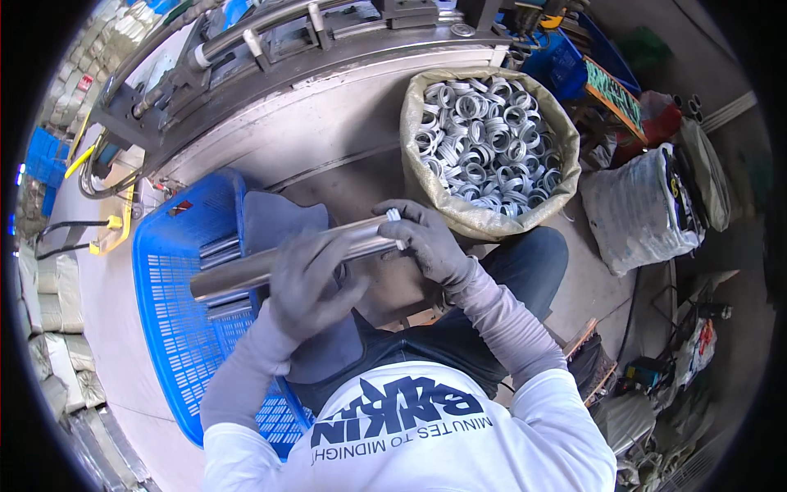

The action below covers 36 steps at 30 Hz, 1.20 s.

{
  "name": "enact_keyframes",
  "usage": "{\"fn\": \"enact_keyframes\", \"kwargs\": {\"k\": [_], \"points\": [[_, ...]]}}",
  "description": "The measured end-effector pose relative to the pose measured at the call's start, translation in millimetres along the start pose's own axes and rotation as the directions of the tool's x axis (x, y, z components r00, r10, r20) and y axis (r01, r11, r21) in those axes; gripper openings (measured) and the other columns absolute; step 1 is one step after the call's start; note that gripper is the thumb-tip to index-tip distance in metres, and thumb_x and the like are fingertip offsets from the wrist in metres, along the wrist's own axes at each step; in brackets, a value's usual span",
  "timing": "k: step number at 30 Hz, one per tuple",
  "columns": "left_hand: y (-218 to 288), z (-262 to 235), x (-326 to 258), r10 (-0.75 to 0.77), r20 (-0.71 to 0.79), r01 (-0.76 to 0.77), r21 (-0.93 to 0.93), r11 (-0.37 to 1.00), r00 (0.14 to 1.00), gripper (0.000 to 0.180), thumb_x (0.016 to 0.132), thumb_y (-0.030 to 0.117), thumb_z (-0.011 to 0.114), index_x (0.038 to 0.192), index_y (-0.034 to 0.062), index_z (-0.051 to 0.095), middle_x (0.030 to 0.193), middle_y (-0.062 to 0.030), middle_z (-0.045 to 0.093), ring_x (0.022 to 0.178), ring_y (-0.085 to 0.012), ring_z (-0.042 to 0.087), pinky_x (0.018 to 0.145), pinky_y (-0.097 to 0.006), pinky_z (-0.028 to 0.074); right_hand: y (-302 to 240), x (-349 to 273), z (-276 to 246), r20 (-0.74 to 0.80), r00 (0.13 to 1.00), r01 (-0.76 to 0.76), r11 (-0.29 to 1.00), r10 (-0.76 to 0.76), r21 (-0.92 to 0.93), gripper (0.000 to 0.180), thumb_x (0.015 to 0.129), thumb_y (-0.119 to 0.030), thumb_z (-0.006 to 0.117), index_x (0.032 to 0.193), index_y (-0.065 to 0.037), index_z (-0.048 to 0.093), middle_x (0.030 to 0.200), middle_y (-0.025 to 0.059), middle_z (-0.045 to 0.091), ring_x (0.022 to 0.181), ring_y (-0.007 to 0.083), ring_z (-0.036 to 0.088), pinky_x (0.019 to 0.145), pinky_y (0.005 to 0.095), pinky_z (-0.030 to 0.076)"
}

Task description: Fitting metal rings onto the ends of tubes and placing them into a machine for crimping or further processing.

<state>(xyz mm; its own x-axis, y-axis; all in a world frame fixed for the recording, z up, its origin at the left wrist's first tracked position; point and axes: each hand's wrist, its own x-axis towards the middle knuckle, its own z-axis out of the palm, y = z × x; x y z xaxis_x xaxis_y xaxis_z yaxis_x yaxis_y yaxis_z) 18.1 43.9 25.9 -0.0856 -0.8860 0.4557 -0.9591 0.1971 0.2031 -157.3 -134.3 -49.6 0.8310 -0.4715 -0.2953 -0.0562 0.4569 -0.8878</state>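
Observation:
A shiny metal tube point(238, 275) lies slantwise across my lap, its right end higher. My gloved left hand point(307, 283) is closed around its middle. At the right end a pale metal ring point(394, 216) sits against the tube's mouth; whether it is fitted over the tube I cannot tell. My gloved right hand point(430, 246) pinches that ring, fingers above it and thumb hidden in part. Beyond the right hand stands a woven sack point(484, 223) filled with loose metal rings point(484, 139). To the left, a blue plastic basket point(168, 328) holds several more tubes point(221, 250).
A dark machine bench point(303, 70) with rods and clamps runs along the far side. Grey padding point(332, 353) covers part of my lap beside the basket. Stuffed bags point(631, 213) and blue crates point(566, 66) stand at the right. A yellow-handled tool point(115, 234) is at far left.

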Motion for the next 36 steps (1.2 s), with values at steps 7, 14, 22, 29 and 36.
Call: {"fn": "enact_keyframes", "kwargs": {"k": [7,14,22,29,36], "points": [[-23.5,30.0,-30.1,-0.669,0.001,0.11,-0.987,0.121,0.743,0.048,0.111,0.029,0.055,0.149,-0.001,0.05,0.139,-0.0142,0.062,0.124,-0.024,0.062,0.105,-0.038,0.053,10.6,6.4,-20.9,0.217,0.595,0.752,0.442,-0.774,-0.489,0.032,0.105,-0.019,0.054,0.13,-0.006,0.068,0.133,0.0182,0.062,0.112,0.0262,0.068,0.1,0.0333,0.052],[-95.7,-40.5,31.9,-0.625,-0.485,0.009,-0.785,0.619,0.612,0.043,0.105,0.02,0.062,0.141,-0.0035,0.057,0.133,-0.0169,0.066,0.122,-0.025,0.065,0.102,-0.037,0.056,-31.2,76.2,-76.8,-0.16,0.743,0.331,0.565,-0.649,-0.756,0.049,0.097,-0.035,0.066,0.135,-0.003,0.067,0.121,0.0223,0.071,0.112,0.036,0.069,0.099,0.0414,0.054],[-31.4,-65.9,65.7,-0.627,0.028,0.593,-0.361,0.72,0.779,0.052,0.076,0.004,0.077,0.126,0.0015,0.063,0.11,-0.0129,0.065,0.101,-0.0248,0.066,0.088,-0.037,0.053,-10.9,156.9,-137.9,-0.451,0.786,-0.365,0.271,-0.423,-0.891,0.045,0.092,-0.041,0.064,0.119,-0.008,0.076,0.122,0.0234,0.073,0.117,0.0384,0.069,0.106,0.0473,0.051],[-33.3,2.9,9.3,-0.375,0.139,0.376,0.018,0.926,0.917,0.062,0.069,0.014,0.074,0.13,0.0047,0.063,0.11,-0.0208,0.068,0.1,-0.0418,0.066,0.09,-0.049,0.053,-34.2,87.8,-119.9,-0.554,0.724,-0.045,0.773,-0.412,-0.633,0.039,0.087,-0.03,0.077,0.107,0.003,0.075,0.102,0.0192,0.078,0.097,0.0302,0.075,0.088,0.0406,0.056],[-29.4,10.9,15.2,-0.375,0.194,0.372,0.054,0.927,0.907,0.063,0.069,0.018,0.073,0.13,0.006,0.064,0.111,-0.0205,0.068,0.102,-0.0413,0.067,0.09,-0.05,0.054,-42.6,7.9,-72.8,-0.425,0.853,0.378,0.92,-0.302,0.106,0.011,0.083,0.001,0.079,0.084,-0.002,0.068,0.089,0.0076,0.072,0.079,0.0121,0.069,0.069,0.0263,0.054]]}}
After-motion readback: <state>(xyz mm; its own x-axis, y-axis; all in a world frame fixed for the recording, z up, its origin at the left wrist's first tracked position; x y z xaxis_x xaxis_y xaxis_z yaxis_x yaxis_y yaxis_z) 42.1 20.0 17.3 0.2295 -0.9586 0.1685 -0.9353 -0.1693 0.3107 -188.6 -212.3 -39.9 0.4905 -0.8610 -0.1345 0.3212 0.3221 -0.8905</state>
